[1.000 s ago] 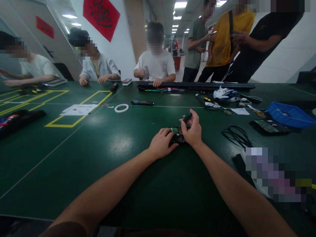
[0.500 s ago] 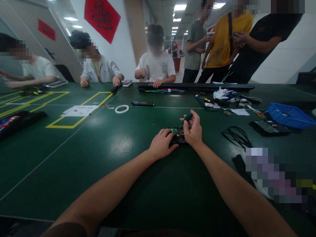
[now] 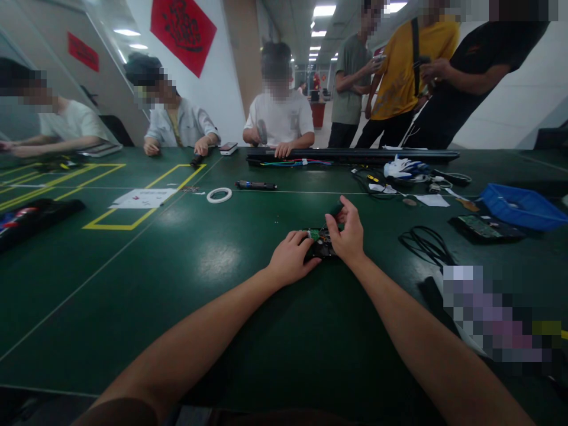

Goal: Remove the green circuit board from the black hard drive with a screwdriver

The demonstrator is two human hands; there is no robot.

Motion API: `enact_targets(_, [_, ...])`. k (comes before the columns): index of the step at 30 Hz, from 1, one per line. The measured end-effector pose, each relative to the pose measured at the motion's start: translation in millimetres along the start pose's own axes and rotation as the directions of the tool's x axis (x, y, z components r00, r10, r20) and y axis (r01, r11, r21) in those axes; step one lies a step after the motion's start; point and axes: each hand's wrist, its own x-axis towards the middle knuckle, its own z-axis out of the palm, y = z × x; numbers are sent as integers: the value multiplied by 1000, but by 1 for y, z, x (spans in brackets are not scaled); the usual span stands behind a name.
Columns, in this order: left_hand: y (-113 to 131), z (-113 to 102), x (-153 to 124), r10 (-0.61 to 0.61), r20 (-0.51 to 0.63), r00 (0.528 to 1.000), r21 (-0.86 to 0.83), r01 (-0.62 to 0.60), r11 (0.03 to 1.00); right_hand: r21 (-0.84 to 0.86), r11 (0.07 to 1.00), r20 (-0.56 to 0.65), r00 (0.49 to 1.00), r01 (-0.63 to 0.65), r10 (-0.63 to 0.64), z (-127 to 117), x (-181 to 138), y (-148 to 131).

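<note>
A small black device with a green circuit board (image 3: 320,241) lies on the dark green table (image 3: 199,266) in front of me. My left hand (image 3: 290,258) rests on its left side, fingers curled down onto it. My right hand (image 3: 348,232) is closed round a dark-handled screwdriver (image 3: 336,209) whose tip points down at the board.
Beyond lie a white tape roll (image 3: 219,194), a dark pen-like tool (image 3: 255,185), a long black bar with coloured wires (image 3: 350,156), white gloves (image 3: 406,168), black cables (image 3: 423,242), another circuit board (image 3: 486,228) and a blue tray (image 3: 521,207). Seated people work opposite; three people stand at the back right.
My right hand has tilted slightly and the screwdriver handle has dipped lower; my left hand has stayed on the device. The seated person opposite has lowered a hammer-like tool.
</note>
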Motion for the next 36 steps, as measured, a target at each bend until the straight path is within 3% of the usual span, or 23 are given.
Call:
enact_targets(6, [1, 0, 0, 0, -4, 1000, 12, 0, 1000, 88, 996, 43, 999, -8, 4, 4, -1, 2])
enact_targets(17, [0, 0, 0, -1, -4, 1000, 7, 1, 1000, -14, 1000, -41, 999, -15, 15, 1, -1, 0])
enact_targets(24, [0, 0, 0, 1, -7, 1000, -13, -1, 1000, 133, 991, 37, 999, -1, -4, 2, -2, -2])
enact_targets(30, [-1, 1, -1, 0, -3, 1000, 7, 0, 1000, 3, 1000, -17, 1000, 10, -10, 1, 0, -4])
enact_targets(36, [0, 0, 0, -5, -8, 1000, 4, 5, 1000, -32, 998, 22, 998, 51, -50, -1, 2, -4])
